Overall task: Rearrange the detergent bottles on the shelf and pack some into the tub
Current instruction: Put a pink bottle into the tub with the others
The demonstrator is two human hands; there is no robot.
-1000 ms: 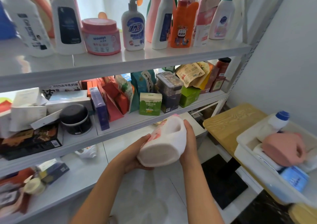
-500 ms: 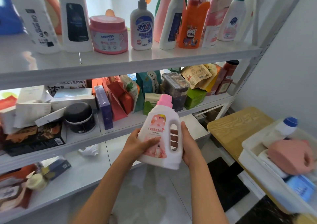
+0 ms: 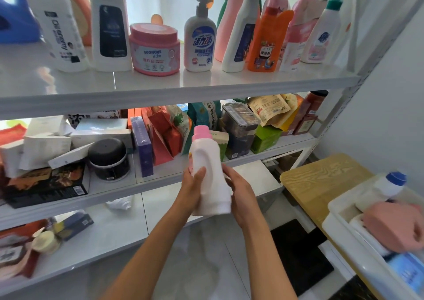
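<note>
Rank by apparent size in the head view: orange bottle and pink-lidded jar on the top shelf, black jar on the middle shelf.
1. orange bottle, clearly the tallest.
2. pink-lidded jar, squat but wide.
3. black jar, smallest.
The two jars look close, and they sit on different shelves at different distances from the camera, so their order is unsure.

Top shelf (image 3: 229, 84) packed with bottles, bare strip along its front, tub (image 3: 344, 228) nearly full

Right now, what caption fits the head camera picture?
Both hands hold a pink-capped white bottle before the shelf.
</note>
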